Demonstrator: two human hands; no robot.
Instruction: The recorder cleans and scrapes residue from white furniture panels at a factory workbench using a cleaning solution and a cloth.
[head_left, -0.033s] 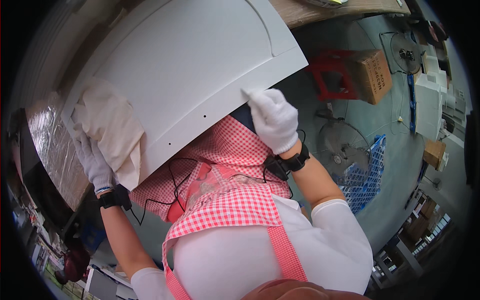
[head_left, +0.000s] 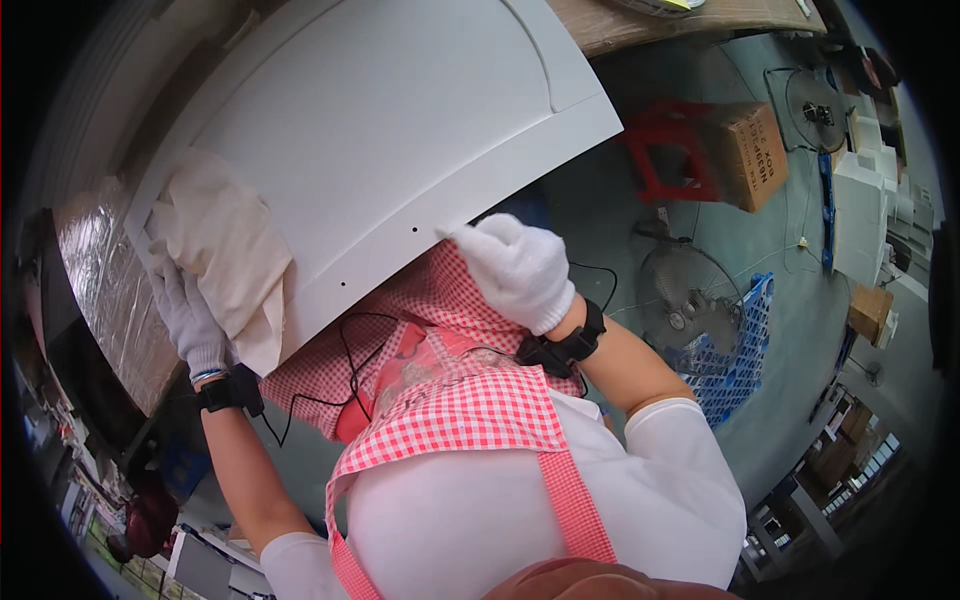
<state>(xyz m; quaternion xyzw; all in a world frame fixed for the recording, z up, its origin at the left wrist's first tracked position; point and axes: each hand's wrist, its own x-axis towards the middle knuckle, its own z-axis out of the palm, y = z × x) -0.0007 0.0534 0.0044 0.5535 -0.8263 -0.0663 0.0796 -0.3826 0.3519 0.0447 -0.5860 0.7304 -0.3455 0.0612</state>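
Observation:
A large white panel point(head_left: 400, 120) with a grooved, curved border and two small dark holes near its near edge lies in front of me. My left hand point(head_left: 185, 320), in a white glove, is at the panel's left corner, its fingers along a crumpled beige cloth point(head_left: 220, 250) that it holds against the panel. The cloth hides part of these fingers. Just over the panel's near edge, right of the holes, my right hand point(head_left: 515, 270), also gloved, is closed in a pinch. A small pale tip shows at its fingers, too small to name.
Beneath the panel is a table wrapped in clear film point(head_left: 110, 280). Beyond it to the right stand a wooden tabletop point(head_left: 690, 28), a red stool point(head_left: 665, 150), a cardboard box point(head_left: 755, 155), a floor fan point(head_left: 690, 290) and a blue plastic pallet point(head_left: 735, 370). Black cables point(head_left: 345, 350) hang before my apron.
My right hand has moved left and nearer to me along the panel's near edge, still pinched. The panel has shifted very slightly; my left hand and the cloth stay nearly in place.

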